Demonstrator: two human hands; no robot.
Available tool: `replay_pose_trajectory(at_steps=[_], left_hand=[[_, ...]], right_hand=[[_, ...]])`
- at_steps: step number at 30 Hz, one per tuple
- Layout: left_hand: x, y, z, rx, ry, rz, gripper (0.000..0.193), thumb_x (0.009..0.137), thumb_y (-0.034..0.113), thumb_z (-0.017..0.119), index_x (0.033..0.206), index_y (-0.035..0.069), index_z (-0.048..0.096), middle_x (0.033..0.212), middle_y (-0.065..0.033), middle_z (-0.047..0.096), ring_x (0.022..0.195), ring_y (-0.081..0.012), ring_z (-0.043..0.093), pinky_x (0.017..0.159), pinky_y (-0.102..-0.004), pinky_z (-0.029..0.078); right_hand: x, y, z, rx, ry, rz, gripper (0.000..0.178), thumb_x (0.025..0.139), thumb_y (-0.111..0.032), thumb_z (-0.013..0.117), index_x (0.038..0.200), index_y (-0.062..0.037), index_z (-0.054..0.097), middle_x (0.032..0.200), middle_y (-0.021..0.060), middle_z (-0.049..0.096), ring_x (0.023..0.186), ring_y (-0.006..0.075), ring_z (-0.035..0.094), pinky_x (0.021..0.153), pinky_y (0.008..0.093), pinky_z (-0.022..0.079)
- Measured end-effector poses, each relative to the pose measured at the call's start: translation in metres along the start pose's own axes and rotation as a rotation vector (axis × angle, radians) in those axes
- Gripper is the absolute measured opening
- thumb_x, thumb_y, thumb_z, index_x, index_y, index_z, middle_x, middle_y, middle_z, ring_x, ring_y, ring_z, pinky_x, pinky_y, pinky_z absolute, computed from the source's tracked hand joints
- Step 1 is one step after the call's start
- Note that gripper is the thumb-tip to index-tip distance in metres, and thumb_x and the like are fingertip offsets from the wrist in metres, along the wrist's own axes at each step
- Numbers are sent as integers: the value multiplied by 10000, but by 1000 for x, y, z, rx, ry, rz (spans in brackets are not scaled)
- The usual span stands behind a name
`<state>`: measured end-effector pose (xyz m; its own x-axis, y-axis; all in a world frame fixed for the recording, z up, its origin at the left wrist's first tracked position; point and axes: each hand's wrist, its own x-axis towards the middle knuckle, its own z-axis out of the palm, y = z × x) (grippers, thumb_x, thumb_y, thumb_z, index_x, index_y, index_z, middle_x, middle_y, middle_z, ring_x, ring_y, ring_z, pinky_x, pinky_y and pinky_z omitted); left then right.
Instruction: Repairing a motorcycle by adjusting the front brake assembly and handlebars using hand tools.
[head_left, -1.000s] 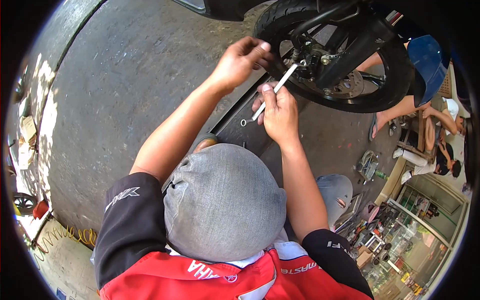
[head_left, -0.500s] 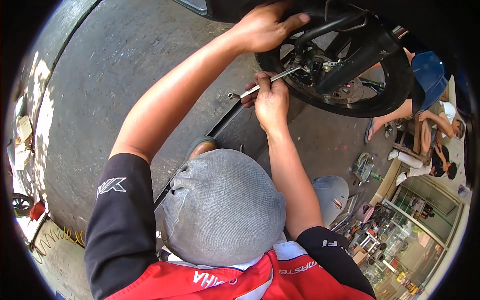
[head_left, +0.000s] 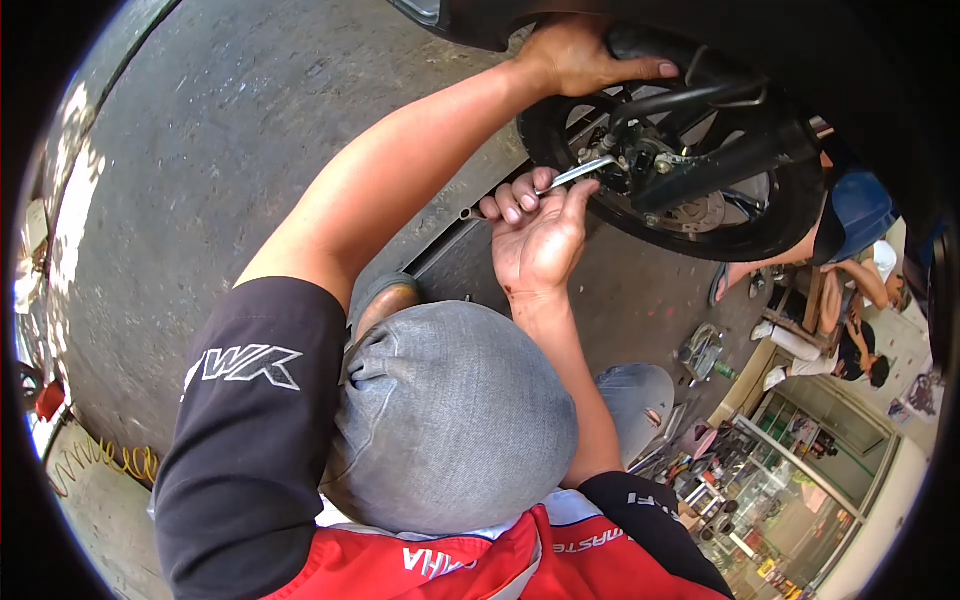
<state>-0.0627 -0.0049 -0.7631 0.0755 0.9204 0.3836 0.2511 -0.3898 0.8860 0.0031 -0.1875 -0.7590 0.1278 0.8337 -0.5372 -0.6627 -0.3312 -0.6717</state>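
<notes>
My right hand (head_left: 540,240), palm turned up, has its fingers curled on a silver wrench (head_left: 580,175). The wrench's far head meets a small fitting at the brake caliper (head_left: 625,165) of a motorcycle wheel. Its ring end (head_left: 469,214) sticks out past my fingers. My left hand (head_left: 585,60) lies against the top of the wheel's black tyre (head_left: 540,130). Its thumb stretches along dark parts beside a black hose, while the other fingers are hidden. Below the caliper runs a black fork leg (head_left: 725,170), with a brake disc (head_left: 695,215) behind it.
My jeans-covered knee (head_left: 460,410) rises close beneath my arms. A long dark rail (head_left: 445,250) lies on the concrete floor. At right are seated people (head_left: 850,310), a small metal part (head_left: 705,350), and a glass display case (head_left: 790,480). A yellow coiled hose (head_left: 105,460) sits at left.
My right hand has rolled palm-up around the wrench, whose head stays by the caliper. My left hand has shifted right along the wheel's top. The whole view has also moved slightly.
</notes>
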Motion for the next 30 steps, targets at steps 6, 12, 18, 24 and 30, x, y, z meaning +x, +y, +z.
replay_pose_trajectory(at_steps=[6,12,18,24,30], left_hand=[[-1,-8,4,12,136,130,961,775,755,679,1365,8,549,1248,-289,632,1191,-447,591,1005,-488,472],[-3,3,-4,-30,85,108,871,784,716,711,1359,73,592,1323,-242,615,1242,-405,575,1047,-448,460],[0,-21,12,-20,108,159,894,740,742,741,1335,85,621,1307,-201,646,1224,-382,599,1057,-424,464],[-15,-17,6,-105,22,19,910,785,745,692,1369,56,585,1318,-238,628,1259,-386,579,1071,-445,453],[-91,-37,10,20,194,-152,744,937,572,641,1402,4,521,1320,-246,597,1236,-414,576,1036,-456,467]], right_hand=[[4,-5,-2,-57,2,73,601,1059,-647,226,734,-170,395,605,-47,274,531,120,246,572,300,297],[-6,-20,6,-92,85,102,583,1066,-622,260,730,-171,414,602,-44,252,517,121,219,532,301,269],[-39,-105,-13,46,-147,513,304,1069,-360,507,1002,-70,564,641,-59,352,485,78,305,481,245,299],[-54,-167,4,40,-220,367,582,1037,-223,519,1414,191,359,710,-16,548,610,109,541,649,297,487],[-38,-191,-11,-217,-283,278,640,1034,-328,507,1386,199,420,755,27,621,675,164,627,709,345,546]])
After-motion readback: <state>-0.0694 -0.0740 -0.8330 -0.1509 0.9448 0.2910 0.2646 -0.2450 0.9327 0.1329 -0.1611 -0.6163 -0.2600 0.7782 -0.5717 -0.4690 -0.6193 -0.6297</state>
